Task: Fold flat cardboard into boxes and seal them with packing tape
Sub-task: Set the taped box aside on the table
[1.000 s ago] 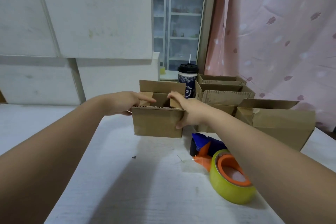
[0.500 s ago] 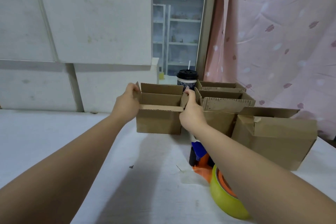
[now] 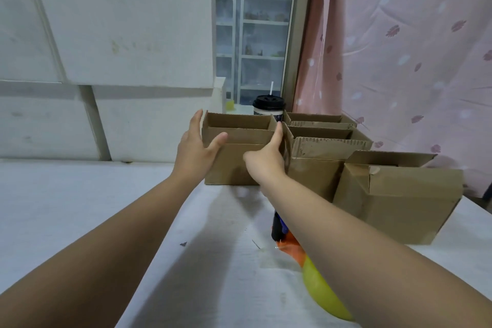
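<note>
An open-topped brown cardboard box (image 3: 234, 165) stands on the white table (image 3: 80, 208), pushed far from me. My left hand (image 3: 195, 146) is at its left front corner with fingers straight and thumb spread, holding nothing. My right hand (image 3: 267, 157) is at the box's right front edge, fingers straight, thumb out to the left. A tape dispenser (image 3: 285, 237) with a yellow tape roll (image 3: 322, 293) lies under my right forearm, partly hidden.
Three more open cardboard boxes stand to the right: one at the back (image 3: 319, 118), one in the middle (image 3: 319, 165), one nearest (image 3: 404, 200). A lidded cup with a straw (image 3: 269, 105) stands behind them. White panels rise at the back left, a pink curtain (image 3: 399, 48) at the right.
My hands slid the box away toward the other boxes, then let go of its sides; both now have straight fingers at its front corners. The view tilted up slightly.
</note>
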Motion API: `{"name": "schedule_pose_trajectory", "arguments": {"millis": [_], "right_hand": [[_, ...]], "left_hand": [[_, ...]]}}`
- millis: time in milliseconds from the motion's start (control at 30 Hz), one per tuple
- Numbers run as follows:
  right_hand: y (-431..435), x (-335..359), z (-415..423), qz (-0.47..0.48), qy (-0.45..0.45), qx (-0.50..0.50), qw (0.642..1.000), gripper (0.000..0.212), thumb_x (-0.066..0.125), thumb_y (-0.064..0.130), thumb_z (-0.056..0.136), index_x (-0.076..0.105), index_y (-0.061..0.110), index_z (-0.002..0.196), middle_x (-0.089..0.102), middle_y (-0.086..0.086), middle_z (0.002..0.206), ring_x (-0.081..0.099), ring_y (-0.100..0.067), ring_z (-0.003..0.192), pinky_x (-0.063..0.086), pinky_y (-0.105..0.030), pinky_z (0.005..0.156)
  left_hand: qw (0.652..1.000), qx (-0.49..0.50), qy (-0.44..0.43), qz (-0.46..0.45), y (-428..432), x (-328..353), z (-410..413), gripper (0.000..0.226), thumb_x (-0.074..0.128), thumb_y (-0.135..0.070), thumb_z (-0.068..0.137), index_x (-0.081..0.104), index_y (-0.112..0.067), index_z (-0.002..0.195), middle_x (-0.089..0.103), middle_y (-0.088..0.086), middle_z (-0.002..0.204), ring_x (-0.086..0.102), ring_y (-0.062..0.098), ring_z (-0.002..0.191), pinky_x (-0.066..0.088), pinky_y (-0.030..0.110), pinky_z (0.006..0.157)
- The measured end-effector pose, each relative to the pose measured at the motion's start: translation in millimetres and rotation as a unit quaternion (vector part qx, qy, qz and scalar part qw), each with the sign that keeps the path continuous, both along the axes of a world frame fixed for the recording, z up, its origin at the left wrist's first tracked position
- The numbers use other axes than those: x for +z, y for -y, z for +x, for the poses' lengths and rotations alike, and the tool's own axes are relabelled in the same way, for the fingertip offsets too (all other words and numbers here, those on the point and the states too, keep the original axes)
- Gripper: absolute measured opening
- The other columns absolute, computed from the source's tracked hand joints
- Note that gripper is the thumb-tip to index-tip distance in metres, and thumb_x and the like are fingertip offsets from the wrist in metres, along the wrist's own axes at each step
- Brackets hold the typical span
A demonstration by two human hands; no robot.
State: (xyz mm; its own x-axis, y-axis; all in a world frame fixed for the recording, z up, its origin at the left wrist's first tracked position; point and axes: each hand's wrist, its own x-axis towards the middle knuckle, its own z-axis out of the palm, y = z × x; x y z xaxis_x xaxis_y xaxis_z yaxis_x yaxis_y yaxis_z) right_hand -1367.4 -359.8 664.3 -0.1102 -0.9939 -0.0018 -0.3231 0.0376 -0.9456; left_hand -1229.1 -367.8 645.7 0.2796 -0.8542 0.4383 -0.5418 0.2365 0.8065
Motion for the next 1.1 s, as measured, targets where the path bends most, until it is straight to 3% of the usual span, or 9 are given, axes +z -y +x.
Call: {"name": "schedule_pose_trajectory", "arguments": {"millis": [100, 200, 267, 367, 533, 767, 933, 1033, 1100], "right_hand": [[-13.1, 15.2, -12.3, 0.036, -0.032, 0.065, 0.997, 0.099, 0.055, 0.012, 0.09, -0.023, 0.039, 0.145, 0.046, -0.004, 0.107, 0.046, -0.017, 0.074, 0.044, -0.032, 0.076], [-32.8, 20.8, -27.4, 0.01, -0.088, 0.115, 0.989, 0.076, 0.057, 0.012, 0.087, 0.017, 0.034, 0.148, 0.053, 0.001, 0.101, 0.061, -0.019, 0.082, 0.056, -0.035, 0.079], [-46.1, 19.2, -41.8, -0.03, -0.111, 0.136, 0.984, 0.039, 0.055, 0.012, 0.089, 0.054, 0.025, 0.126, 0.064, -0.001, 0.108, 0.067, -0.019, 0.087, 0.059, -0.039, 0.078], [-66.7, 24.2, -74.4, -0.172, -0.104, 0.097, 0.975, 0.019, 0.051, 0.015, 0.092, 0.067, 0.026, 0.094, 0.069, 0.006, 0.084, 0.067, -0.012, 0.076, 0.059, -0.032, 0.067], [-84.6, 33.6, -137.2, -0.35, -0.113, -0.107, 0.924, 0.014, 0.052, 0.017, 0.091, 0.064, 0.024, 0.092, 0.063, 0.01, 0.085, 0.059, -0.006, 0.083, 0.05, -0.024, 0.073], [-71.1, 26.7, -226.3, -0.154, -0.068, -0.316, 0.934, 0.04, 0.045, 0.028, 0.094, 0.044, 0.028, 0.134, 0.045, -0.006, 0.138, 0.033, -0.029, 0.129, 0.033, -0.041, 0.101], [-80.8, 16.4, -248.0, 0.031, 0.205, -0.229, 0.951, 0.057, 0.027, 0.054, 0.098, 0.04, 0.016, 0.138, 0.047, 0.002, 0.122, 0.041, -0.021, 0.114, 0.032, -0.035, 0.103], [-89.5, 16.0, -249.5, 0.055, 0.224, -0.214, 0.949, 0.064, 0.025, 0.06, 0.096, 0.044, 0.014, 0.136, 0.045, 0.003, 0.113, 0.041, -0.02, 0.106, 0.033, -0.033, 0.099], [-90.3, 19.0, -247.9, 0.004, 0.21, -0.24, 0.948, 0.059, 0.027, 0.058, 0.096, 0.043, 0.017, 0.136, 0.048, 0.001, 0.118, 0.043, -0.024, 0.112, 0.034, -0.037, 0.098]], "left_hand": [[0.996, 0.081, 0.021, -0.03, -12.3, 8.4, -12.9, 0.072, 0.06, -0.043, 0.088, 0.022, -0.028, 0.147, 0.027, 0.009, 0.147, 0.027, 0.024, 0.135, 0.026, 0.031, 0.104], [0.983, 0.138, 0.021, -0.115, -32.3, 21.0, -39.5, 0.038, 0.057, -0.03, 0.091, 0.045, -0.018, 0.124, 0.039, 0.007, 0.128, 0.036, 0.022, 0.116, 0.027, 0.023, 0.091], [0.987, 0.076, -0.022, -0.138, -49.9, 31.2, -66.0, 0.016, 0.054, -0.024, 0.092, 0.046, -0.015, 0.101, 0.046, 0.002, 0.104, 0.044, 0.017, 0.094, 0.033, 0.022, 0.078], [0.993, -0.05, -0.08, -0.068, -74.6, 39.1, -108.1, 0.015, 0.048, -0.029, 0.096, 0.045, -0.014, 0.092, 0.053, -0.001, 0.083, 0.053, 0.017, 0.078, 0.043, 0.027, 0.065], [0.966, -0.189, -0.139, 0.111, -94.8, 52.8, -170.3, 0.037, 0.034, -0.052, 0.097, 0.044, -0.024, 0.119, 0.054, 0.004, 0.125, 0.052, 0.022, 0.114, 0.042, 0.046, 0.101], [0.904, -0.172, -0.307, 0.243, -91.0, 40.5, -224.7, 0.072, 0.031, -0.059, 0.095, 0.026, -0.009, 0.147, 0.029, 0.009, 0.152, 0.03, 0.03, 0.138, 0.026, 0.041, 0.111], [0.889, -0.206, -0.316, 0.258, -85.7, 27.6, -235.4, 0.085, 0.034, -0.076, 0.082, 0.04, -0.014, 0.14, 0.045, 0.007, 0.143, 0.041, 0.027, 0.132, 0.029, 0.043, 0.112], [0.882, -0.219, -0.328, 0.259, -81.0, 21.1, -240.3, 0.118, 0.041, -0.094, 0.049, 0.045, -0.018, 0.139, 0.048, 0.004, 0.142, 0.044, 0.025, 0.13, 0.031, 0.045, 0.111], [0.895, -0.224, -0.294, 0.25, -99.8, 37.7, -243.1, 0.111, 0.037, -0.091, 0.06, 0.037, -0.018, 0.144, 0.039, 0.003, 0.148, 0.038, 0.026, 0.134, 0.026, 0.044, 0.113]]}}
